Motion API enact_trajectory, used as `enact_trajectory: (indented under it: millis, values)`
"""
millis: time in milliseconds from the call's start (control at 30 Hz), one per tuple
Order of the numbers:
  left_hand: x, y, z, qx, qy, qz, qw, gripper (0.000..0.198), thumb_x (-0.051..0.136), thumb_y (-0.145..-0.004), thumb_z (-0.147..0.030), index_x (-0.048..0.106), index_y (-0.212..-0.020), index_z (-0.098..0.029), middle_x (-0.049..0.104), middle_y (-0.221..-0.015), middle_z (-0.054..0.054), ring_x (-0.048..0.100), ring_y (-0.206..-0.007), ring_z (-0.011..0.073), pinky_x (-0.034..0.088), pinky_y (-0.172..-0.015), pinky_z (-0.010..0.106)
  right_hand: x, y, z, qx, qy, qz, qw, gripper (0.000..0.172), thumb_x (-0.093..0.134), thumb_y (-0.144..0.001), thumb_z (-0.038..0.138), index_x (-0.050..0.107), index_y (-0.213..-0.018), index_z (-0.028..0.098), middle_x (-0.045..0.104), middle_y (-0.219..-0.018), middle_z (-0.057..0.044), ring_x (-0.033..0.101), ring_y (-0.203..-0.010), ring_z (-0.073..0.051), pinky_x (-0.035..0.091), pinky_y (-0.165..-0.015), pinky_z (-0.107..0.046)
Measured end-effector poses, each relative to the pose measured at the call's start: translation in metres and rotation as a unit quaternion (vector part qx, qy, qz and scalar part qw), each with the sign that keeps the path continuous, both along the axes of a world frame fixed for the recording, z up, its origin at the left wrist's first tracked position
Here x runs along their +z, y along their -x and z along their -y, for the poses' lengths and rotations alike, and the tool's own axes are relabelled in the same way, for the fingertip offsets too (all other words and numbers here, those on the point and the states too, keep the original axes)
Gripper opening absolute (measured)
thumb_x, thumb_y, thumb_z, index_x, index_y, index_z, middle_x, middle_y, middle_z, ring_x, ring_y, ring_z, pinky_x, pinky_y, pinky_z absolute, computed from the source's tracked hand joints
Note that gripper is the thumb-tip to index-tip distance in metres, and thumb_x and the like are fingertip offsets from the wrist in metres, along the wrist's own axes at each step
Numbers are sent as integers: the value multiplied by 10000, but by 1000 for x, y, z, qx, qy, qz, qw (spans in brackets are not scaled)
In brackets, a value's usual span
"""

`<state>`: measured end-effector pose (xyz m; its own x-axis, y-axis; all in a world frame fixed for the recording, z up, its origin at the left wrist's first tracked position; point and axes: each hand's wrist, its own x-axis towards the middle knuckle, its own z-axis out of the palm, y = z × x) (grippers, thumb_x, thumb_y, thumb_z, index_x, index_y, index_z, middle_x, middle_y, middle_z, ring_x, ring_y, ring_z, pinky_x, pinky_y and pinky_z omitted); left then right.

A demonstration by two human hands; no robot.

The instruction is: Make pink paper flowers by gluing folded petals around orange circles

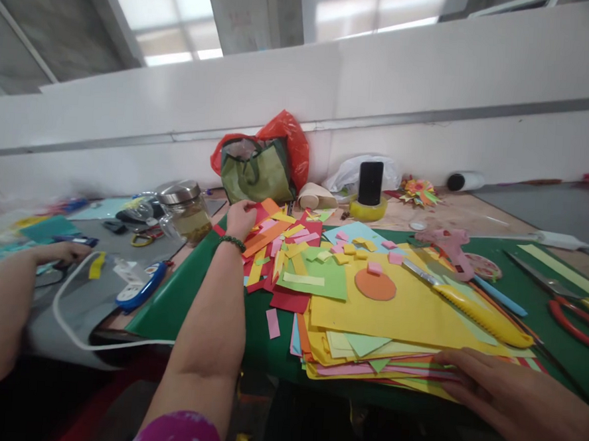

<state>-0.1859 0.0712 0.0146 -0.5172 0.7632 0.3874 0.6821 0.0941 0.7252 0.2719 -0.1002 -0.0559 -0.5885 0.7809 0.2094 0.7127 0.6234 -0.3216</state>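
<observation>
My left hand [241, 220], with a green bead bracelet at the wrist, is at the far left edge of a heap of cut paper scraps [273, 236]. Its fingers are curled in against the scraps; what they grip, if anything, is hidden. At the front right, my right hand [489, 379] lies with fingers stretched along the edge of a stack of coloured paper [360, 364]. On the stack's yellow top sheet [338, 316] are an orange paper circle [375, 285], small pink and yellow pieces, and a yellow utility knife [483, 314].
Red-handled scissors [568, 307] and a pink glue gun [447, 246] lie right. A phone [370, 183] stands in a tape roll [367, 210]. A glass jar [185, 210] and power strip [142, 288] sit left, near another person's hand [65, 253].
</observation>
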Motion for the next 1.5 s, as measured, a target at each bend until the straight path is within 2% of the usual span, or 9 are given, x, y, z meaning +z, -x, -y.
enact_trajectory:
  millis: [267,433,700,800,967,1133,1233,1300,1500]
  values:
    - [3,11,-2,-14,-62,120,991,239,624,-702,-173,694,-917,-96,702,-778,64,658,-765,184,537,-722,291,-1,-1,0,13,-23,-1,1000,245,480,-926,418,699,-960,311,773,-872,-3,741,-697,-223,610,-553,-298]
    - [5,1,2,-87,-70,197,974,250,696,-652,-184,693,-895,-126,698,-765,25,660,-755,173,546,-729,295,4,-5,-5,6,-57,10,998,299,426,-954,434,706,-962,329,767,-845,-37,728,-655,-215,582,-533,-277]
    - [13,-12,19,-229,-27,274,934,393,828,-508,-390,710,-798,-151,706,-711,9,652,-660,171,538,-644,295,92,47,-40,73,-120,27,990,387,352,-979,463,677,-918,261,729,-882,-66,698,-693,-210,515,-566,-326]
    - [17,-18,24,-273,-9,270,923,390,834,-495,-409,710,-762,-154,704,-696,4,639,-643,155,522,-628,274,111,81,-71,42,-114,10,993,365,417,-938,505,674,-981,250,725,-908,-62,691,-730,-220,518,-617,-334]
    - [9,-58,23,-351,16,221,910,268,801,-580,-341,732,-748,-144,713,-724,11,629,-691,146,502,-671,260,102,138,-130,-12,-38,-77,996,476,563,-856,467,564,-1228,170,689,-1144,-134,683,-957,-273,546,-731,-358]
    - [-3,-96,23,-421,67,156,891,31,730,-665,-172,733,-672,-142,703,-687,14,614,-667,152,497,-659,265,81,160,-161,-3,90,-127,988,435,585,-808,211,528,-1233,137,725,-855,-68,702,-702,-212,541,-628,-303]
    - [-3,-98,25,-411,79,121,900,59,708,-704,-164,718,-648,-147,698,-679,19,622,-673,166,505,-661,272,76,159,-165,13,145,-146,979,343,562,-824,205,555,-1161,144,700,-735,-28,691,-645,-195,527,-575,-277]
    - [-1,-90,24,-376,78,97,918,59,688,-722,-161,718,-673,-148,706,-705,21,636,-695,173,512,-673,273,76,156,-164,1,124,-138,983,336,572,-830,225,566,-1157,146,709,-745,-37,692,-680,-202,533,-597,-287]
    - [7,-40,12,-141,50,17,989,198,578,-769,-115,717,-910,-123,737,-951,81,656,-891,203,507,-817,293,78,134,-138,28,24,-98,995,342,561,-828,283,600,-1153,184,724,-876,-64,677,-731,-188,548,-649,-302]
